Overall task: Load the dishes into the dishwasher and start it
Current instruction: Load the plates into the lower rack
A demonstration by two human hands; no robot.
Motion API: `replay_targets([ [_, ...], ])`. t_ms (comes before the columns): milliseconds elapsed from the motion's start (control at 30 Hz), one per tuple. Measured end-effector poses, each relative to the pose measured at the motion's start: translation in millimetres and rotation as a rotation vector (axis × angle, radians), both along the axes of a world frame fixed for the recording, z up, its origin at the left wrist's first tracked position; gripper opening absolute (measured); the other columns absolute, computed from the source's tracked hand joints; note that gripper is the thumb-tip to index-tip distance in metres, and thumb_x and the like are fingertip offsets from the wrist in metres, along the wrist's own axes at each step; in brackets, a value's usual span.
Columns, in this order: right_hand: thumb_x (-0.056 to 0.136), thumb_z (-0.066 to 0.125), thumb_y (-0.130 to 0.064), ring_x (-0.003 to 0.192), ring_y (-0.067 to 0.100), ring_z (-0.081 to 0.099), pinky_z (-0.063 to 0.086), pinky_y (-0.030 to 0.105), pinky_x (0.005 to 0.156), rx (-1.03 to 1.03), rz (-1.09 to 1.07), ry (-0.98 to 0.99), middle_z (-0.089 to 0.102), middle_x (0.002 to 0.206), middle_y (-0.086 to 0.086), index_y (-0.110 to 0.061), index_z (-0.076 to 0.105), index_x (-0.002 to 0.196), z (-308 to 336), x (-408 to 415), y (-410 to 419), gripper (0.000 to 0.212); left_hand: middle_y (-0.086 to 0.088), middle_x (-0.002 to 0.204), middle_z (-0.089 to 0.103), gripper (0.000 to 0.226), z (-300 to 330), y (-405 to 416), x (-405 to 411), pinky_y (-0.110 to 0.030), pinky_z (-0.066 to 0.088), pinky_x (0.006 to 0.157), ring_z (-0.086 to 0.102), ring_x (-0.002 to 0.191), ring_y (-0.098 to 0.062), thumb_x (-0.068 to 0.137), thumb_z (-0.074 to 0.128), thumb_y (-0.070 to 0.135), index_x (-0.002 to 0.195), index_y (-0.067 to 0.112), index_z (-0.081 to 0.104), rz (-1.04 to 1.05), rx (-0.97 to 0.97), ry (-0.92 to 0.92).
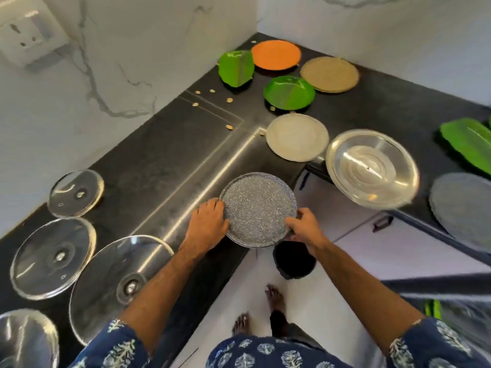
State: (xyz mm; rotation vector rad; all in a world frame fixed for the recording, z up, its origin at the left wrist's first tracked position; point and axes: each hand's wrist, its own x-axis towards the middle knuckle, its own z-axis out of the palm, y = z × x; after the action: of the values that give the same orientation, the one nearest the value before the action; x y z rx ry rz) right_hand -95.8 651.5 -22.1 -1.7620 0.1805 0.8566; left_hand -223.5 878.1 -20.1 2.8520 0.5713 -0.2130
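The left hand [210,221] curls over the left rim of the speckled plate [257,208] and the right hand [305,227] pinches its near-right rim, the plate sitting at the near corner of the black counter [164,155], partly over the edge. I judge a level, two-handed lift works best. Glass lids [53,257] lie left; the steel bowl [372,168] and other plates [297,136] crowd right and far, and a dark bin [293,261] stands below.
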Motion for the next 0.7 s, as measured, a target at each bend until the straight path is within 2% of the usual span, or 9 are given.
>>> replay_targets([
  [33,0.086,0.056,0.003,0.064,0.015,0.060,0.055,0.032,0.054,0.052,-0.071,0.088,0.059,0.080,0.006,-0.010,0.054,0.093,0.2,-11.3,-12.8,0.015,-0.004,0.135,0.051,0.040,-2.4,-4.7,-0.8,-0.046,0.044,0.099,0.051,0.122,-0.027,0.096,0.055,0.034,0.131,0.015,0.050,-0.038,-0.006,-0.016],
  [100,0.083,0.049,0.007,0.057,0.016,0.054,0.053,0.031,0.053,0.123,-0.180,0.181,0.053,0.066,0.006,-0.012,0.052,0.077,1.2,-29.4,-39.1,0.020,-0.004,0.132,0.053,0.047,-6.5,-14.1,-1.4,-0.048,0.045,0.097,0.052,0.121,-0.028,0.093,0.057,0.032,0.138,0.018,0.046,-0.107,-0.027,-0.061],
  [167,0.078,0.041,0.010,0.053,0.016,0.046,0.049,0.028,0.051,0.141,-0.246,0.182,0.044,0.061,0.006,-0.013,0.046,0.074,5.9,-48.5,-69.3,0.025,-0.003,0.130,0.053,0.055,-8.6,-31.4,0.5,-0.049,0.046,0.097,0.053,0.118,-0.029,0.091,0.059,0.029,0.143,0.021,0.041,-0.187,-0.083,-0.114],
  [233,0.069,0.041,0.011,0.051,0.015,0.038,0.042,0.028,0.054,0.159,-0.309,0.164,0.036,0.059,0.004,-0.014,0.044,0.075,12.8,-69.7,-102.0,0.025,-0.005,0.133,0.051,0.059,-8.5,-58.1,8.1,-0.050,0.046,0.099,0.053,0.118,-0.029,0.091,0.062,0.024,0.145,0.022,0.038,-0.240,-0.233,-0.164],
  [300,0.048,0.046,0.004,0.049,0.014,0.035,0.034,0.026,0.052,0.210,-0.412,0.143,0.034,0.054,0.002,-0.011,0.045,0.069,21.6,-90.4,-135.6,0.026,-0.006,0.138,0.047,0.061,-9.0,-89.7,20.5,-0.048,0.045,0.104,0.052,0.122,-0.028,0.092,0.064,0.019,0.146,0.020,0.036,-0.282,-0.420,-0.185],
  [367,0.038,0.042,0.004,0.048,0.014,0.045,0.036,0.023,0.048,0.285,-0.552,0.145,0.047,0.053,0.002,-0.009,0.049,0.059,25.9,-109.2,-173.5,0.026,-0.005,0.139,0.048,0.059,-9.7,-127.6,35.1,-0.042,0.041,0.110,0.049,0.128,-0.023,0.093,0.064,0.014,0.146,0.019,0.038,-0.373,-0.559,-0.178],
  [500,0.059,0.050,0.011,0.062,0.020,0.061,0.052,0.021,0.051,0.382,-0.757,0.191,0.066,0.067,0.004,-0.009,0.068,0.070,39.5,-149.9,-250.4,0.029,0.003,0.127,0.058,0.053,-13.5,-213.5,62.1,-0.042,0.048,0.100,0.060,0.111,-0.020,0.093,0.065,0.010,0.139,0.022,0.043,-0.577,-0.657,-0.063],
  [600,0.079,0.057,0.010,0.100,0.029,0.067,0.057,0.037,0.088,0.405,-0.844,0.173,0.071,0.110,0.014,-0.002,0.064,0.114,38.4,-179.3,-310.9,0.037,0.010,0.124,0.057,0.052,-14.4,-291.8,67.5,-0.042,0.050,0.098,0.064,0.104,-0.015,0.095,0.064,0.013,0.141,0.024,0.041,-0.748,-0.712,0.055],
  [700,0.092,0.051,0.008,0.107,0.032,0.066,0.054,0.043,0.094,0.345,-0.929,0.113,0.069,0.117,0.016,-0.005,0.061,0.114,29.3,-207.1,-371.8,0.028,0.005,0.135,0.050,0.053,-25.9,-377.2,62.7,-0.035,0.042,0.105,0.058,0.116,-0.019,0.100,0.059,0.020,0.148,0.017,0.037,-0.925,-0.691,0.241],
])
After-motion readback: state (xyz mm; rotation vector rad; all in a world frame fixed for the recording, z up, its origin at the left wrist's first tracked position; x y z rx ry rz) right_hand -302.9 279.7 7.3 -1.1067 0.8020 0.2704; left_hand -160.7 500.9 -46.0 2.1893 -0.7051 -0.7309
